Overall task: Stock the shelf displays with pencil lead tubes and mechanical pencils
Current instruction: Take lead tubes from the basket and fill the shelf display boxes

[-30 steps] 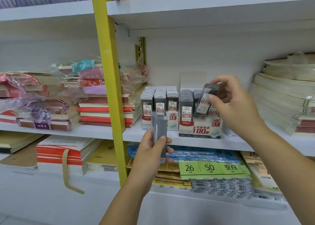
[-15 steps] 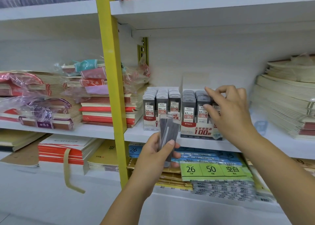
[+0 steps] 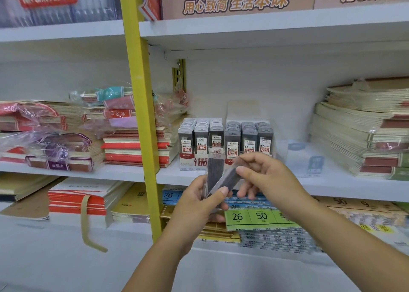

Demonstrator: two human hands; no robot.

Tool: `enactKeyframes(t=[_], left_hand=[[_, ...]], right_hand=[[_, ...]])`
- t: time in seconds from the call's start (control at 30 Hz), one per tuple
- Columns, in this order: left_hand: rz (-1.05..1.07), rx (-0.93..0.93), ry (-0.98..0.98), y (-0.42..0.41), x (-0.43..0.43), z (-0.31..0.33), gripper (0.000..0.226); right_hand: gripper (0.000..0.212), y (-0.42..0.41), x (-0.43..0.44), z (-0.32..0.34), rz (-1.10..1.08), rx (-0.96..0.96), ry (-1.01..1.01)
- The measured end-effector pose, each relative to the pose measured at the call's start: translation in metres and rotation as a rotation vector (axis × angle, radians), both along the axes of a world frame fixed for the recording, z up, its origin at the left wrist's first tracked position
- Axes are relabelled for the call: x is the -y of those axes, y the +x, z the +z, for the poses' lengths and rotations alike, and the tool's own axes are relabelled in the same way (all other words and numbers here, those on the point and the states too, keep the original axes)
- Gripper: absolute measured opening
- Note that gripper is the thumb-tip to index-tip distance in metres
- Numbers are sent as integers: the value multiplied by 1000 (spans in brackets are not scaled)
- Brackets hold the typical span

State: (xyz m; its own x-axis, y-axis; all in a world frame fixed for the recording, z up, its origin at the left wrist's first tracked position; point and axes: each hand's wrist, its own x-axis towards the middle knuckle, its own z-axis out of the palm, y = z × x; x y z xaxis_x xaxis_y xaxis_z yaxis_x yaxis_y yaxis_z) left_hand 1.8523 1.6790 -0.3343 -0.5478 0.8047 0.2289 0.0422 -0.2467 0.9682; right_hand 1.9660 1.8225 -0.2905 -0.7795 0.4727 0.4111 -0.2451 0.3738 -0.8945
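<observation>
Two display boxes of grey pencil lead tubes stand side by side on the middle shelf: the 0.5 box (image 3: pixel 200 140) on the left and the 0.7 box (image 3: pixel 249 138) on the right. In front of them, my left hand (image 3: pixel 197 203) grips a small bunch of lead tubes (image 3: pixel 213 173) upright. My right hand (image 3: pixel 269 176) pinches one tilted tube (image 3: pixel 228 179) at the right of that bunch. No mechanical pencils show.
A yellow shelf post (image 3: pixel 141 106) runs down just left of the boxes. Stacks of notebooks (image 3: pixel 132 137) lie to the left, cream booklets (image 3: pixel 363 132) to the right. A clear empty display holder (image 3: pixel 303 159) sits right of the 0.7 box. Labelled paper packs (image 3: pixel 261 216) fill the lower shelf.
My right hand put its tube into the 0.7 box, then came back down to the bunch in my left hand and took hold of another tube.
</observation>
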Motion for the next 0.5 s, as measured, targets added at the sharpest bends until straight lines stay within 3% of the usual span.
enactKeyframes(t=[0.1,0.17,0.27,0.37,0.5], left_hand=[[8,35,-6,-1,2,0,22],[6,61,-9,-3,3,-1,23],[-9,121,2,-5,4,-2,34],[-1,190,51,-8,2,-1,41],[25,204,77,-9,0,-1,38]], right_hand=[[13,6,-3,1,38,-33,-69],[28,9,-6,0,36,-27,-115],[8,12,-9,-3,-1,13,-101],[36,16,-12,-6,-20,59,-46],[48,19,-10,-7,11,99,-53]])
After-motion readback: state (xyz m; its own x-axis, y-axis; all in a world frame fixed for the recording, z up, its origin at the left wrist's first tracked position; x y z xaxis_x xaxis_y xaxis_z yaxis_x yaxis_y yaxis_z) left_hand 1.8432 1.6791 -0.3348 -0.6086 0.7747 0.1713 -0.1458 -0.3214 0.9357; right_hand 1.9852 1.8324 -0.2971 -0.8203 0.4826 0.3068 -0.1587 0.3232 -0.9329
